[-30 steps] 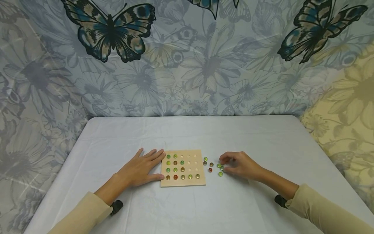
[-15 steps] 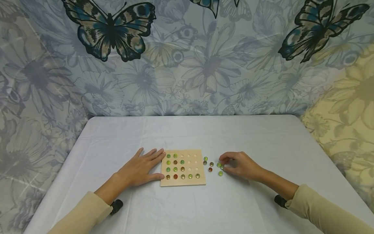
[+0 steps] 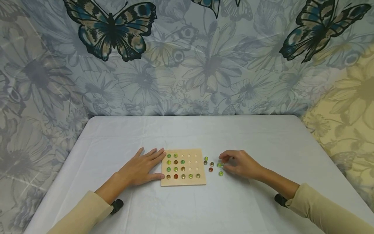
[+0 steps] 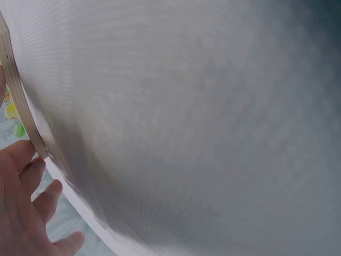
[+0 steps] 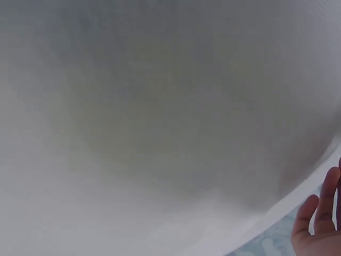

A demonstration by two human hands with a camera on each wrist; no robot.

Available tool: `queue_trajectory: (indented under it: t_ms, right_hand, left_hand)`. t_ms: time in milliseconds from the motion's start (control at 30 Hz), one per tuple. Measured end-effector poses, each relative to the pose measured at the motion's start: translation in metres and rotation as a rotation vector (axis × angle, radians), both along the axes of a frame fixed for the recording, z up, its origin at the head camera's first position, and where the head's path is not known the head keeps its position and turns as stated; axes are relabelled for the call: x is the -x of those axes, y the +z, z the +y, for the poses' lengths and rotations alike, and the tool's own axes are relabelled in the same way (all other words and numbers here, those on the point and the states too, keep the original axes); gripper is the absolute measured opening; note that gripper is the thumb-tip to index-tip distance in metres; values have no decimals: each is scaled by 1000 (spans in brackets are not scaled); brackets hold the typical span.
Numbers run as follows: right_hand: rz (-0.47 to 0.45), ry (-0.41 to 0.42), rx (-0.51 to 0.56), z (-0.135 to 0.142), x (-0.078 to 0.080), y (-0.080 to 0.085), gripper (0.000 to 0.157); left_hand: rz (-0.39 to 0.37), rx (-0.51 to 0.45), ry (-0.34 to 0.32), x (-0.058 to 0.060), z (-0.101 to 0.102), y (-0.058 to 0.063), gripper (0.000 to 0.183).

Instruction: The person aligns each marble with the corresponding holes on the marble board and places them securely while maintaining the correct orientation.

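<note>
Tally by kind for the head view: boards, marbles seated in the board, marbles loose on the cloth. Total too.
Wooden board: 1
Seated marbles: 13
Loose marbles: 6 plainly visible; any more at the right hand can't be told
Total: 20 visible

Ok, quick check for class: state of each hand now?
Left hand: open, touching the wooden board.
Right hand: by green marbles; whether its grip holds one cannot be told.
</note>
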State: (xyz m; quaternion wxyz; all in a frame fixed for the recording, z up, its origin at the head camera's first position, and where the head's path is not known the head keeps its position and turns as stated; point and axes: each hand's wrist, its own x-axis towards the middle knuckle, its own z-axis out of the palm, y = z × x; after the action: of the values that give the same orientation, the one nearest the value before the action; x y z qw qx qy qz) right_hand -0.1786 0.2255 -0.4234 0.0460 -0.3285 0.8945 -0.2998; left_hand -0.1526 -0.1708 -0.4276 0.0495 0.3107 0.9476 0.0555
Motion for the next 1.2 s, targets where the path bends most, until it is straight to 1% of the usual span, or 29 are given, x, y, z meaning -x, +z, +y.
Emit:
queue_trajectory:
  t_ms: [233,400,533,767,967,1200]
  right_hand:
    - [7,12,27,-8,3,4,31]
    - [30,21,44,-17,6,9,31]
    - [27,36,55,-27,8,11,30]
    - [-13,75,50,-47,9,10,30]
    - [-18,124,67,-60,8,7,31]
    - [-53,139,53,-73,5,3,28]
  left_hand:
    - [-13,8,11,0,0,-1,82]
    - [-7,6,5,0,0,-1,82]
    - [-1,12,3,0,-1,-1,81]
    - [-6,12,5,1,-1,-3,82]
    - [-12,13,7,1,-1,-4,82]
    - [-5,11,5,1,0,-3,82]
